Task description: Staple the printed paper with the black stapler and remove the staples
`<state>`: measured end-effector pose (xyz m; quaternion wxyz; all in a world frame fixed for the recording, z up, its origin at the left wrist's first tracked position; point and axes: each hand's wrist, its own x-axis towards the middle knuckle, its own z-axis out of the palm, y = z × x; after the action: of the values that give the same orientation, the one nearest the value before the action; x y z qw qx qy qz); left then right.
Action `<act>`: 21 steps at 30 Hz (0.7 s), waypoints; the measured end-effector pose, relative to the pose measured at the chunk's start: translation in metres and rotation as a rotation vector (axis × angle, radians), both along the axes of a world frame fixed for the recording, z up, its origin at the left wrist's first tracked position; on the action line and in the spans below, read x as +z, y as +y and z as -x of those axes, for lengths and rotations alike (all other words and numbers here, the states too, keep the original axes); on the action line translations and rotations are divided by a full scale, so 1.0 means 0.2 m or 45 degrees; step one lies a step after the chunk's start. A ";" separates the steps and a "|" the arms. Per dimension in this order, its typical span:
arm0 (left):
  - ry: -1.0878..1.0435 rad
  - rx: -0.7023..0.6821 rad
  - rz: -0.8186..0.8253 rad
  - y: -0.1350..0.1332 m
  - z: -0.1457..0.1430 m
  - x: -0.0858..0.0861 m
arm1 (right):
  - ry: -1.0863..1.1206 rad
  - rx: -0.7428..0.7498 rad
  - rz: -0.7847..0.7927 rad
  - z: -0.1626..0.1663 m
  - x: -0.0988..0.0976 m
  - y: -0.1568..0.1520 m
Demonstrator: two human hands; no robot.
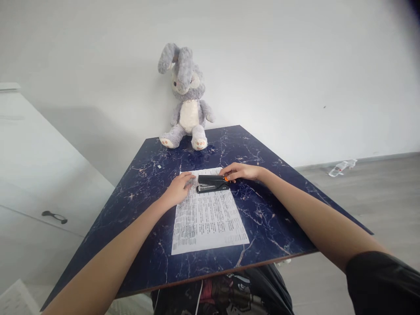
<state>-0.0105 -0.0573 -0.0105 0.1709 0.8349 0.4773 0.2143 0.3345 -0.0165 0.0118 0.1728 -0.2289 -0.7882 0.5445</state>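
A black stapler (214,183) with an orange rear end lies across the upper part of a printed sheet of paper (210,227), its jaw pointing left. At its right end is my right hand (244,171), thumb and fingers closed around the orange part. My left hand (179,190) rests on the paper's upper left side, fingers stretched towards the stapler's jaw with a small gap between. Nothing is held in the left hand. The paper lies flat, and part of its top edge is hidden by the hands and stapler.
The blue marble-patterned table (262,236) carries a grey plush rabbit (189,100) seated at the back against the wall. A tiny pale scrap (159,166) lies left of the paper. White drawers (33,183) stand left; a clear plastic item (341,168) lies on the floor right.
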 end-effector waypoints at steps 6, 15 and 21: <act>-0.062 -0.013 -0.022 0.02 0.01 -0.03 | 0.021 -0.009 0.017 0.00 -0.01 0.01; -0.228 -0.028 -0.045 0.03 0.03 -0.06 | 0.001 -0.008 0.021 0.01 0.00 0.00; -0.542 0.078 -0.079 -0.02 -0.02 0.01 | -0.002 -0.004 0.007 0.01 0.00 0.00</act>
<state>-0.0055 -0.0610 -0.0087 0.2355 0.7608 0.4488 0.4053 0.3329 -0.0161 0.0116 0.1725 -0.2309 -0.7865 0.5462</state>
